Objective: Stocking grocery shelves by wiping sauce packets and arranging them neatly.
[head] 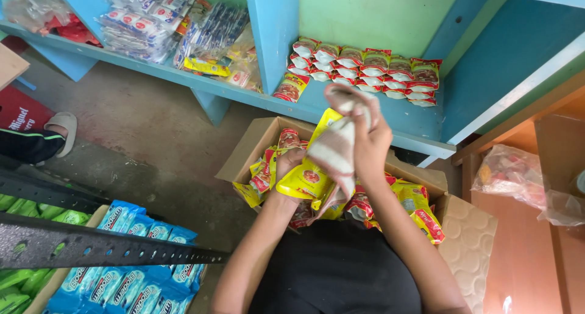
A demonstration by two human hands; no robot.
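Note:
My left hand [286,163] holds a yellow noodle packet [308,175] from underneath, above an open cardboard box [251,148]. My right hand [365,137] presses a whitish cloth [335,148] against the top of that packet. The box holds several more yellow and red noodle packets [420,209]. Beyond the box, on a blue shelf [420,122], stands a row of red and white packets [365,69], with one loose packet [290,87] at its left end.
Stacks of wrapped goods [183,31] fill the shelf at upper left. Blue packets [131,271] and green ones [18,277] lie in boxes at lower left under a dark metal bar [91,247]. Another person's sandalled foot [58,130] shows at left. A plastic bag [518,180] lies on wood at right.

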